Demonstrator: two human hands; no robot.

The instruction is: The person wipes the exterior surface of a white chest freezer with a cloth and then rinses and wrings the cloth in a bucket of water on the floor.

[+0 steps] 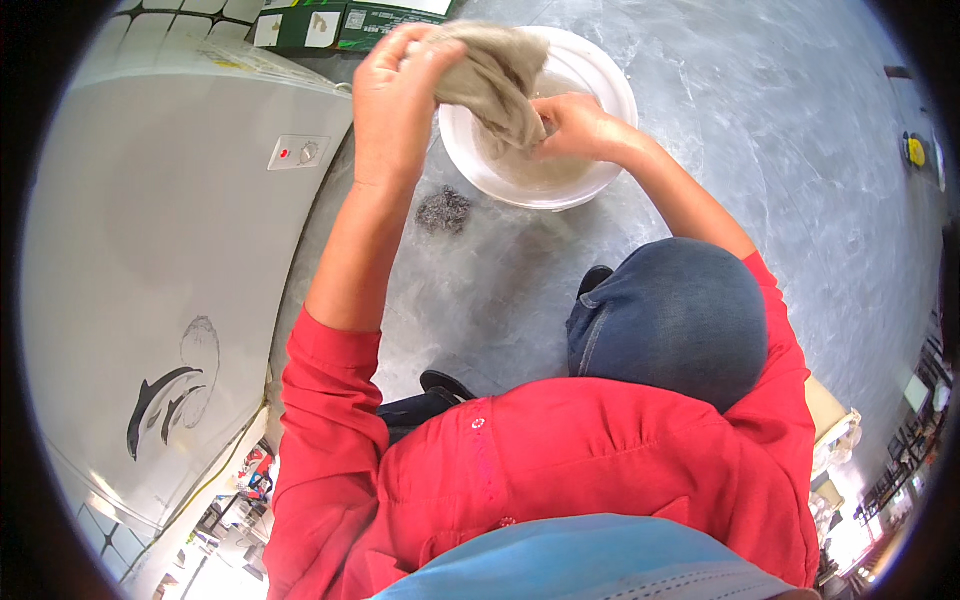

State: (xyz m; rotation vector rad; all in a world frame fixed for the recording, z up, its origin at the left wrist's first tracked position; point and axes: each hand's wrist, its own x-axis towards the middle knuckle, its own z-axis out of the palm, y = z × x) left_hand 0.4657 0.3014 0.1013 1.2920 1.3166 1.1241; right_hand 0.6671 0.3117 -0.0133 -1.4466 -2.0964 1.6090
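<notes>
A wet-looking beige cloth hangs bunched above a white plastic bucket. My left hand is closed around the cloth's upper left part, near the bucket's left rim. Lower down, my right hand reaches over the bucket's opening with its fingers on the cloth's lower end. Murky water fills part of the bucket. The fingertips of my right hand are partly hidden by the cloth. On the floor just outside the bucket's lower left lies a dark steel wool scourer.
A white chest freezer with a control dial and dolphin decals stands along the left. Behind the bucket is a green cardboard box. Grey marbled floor extends to the right. My bent knee is close below the bucket.
</notes>
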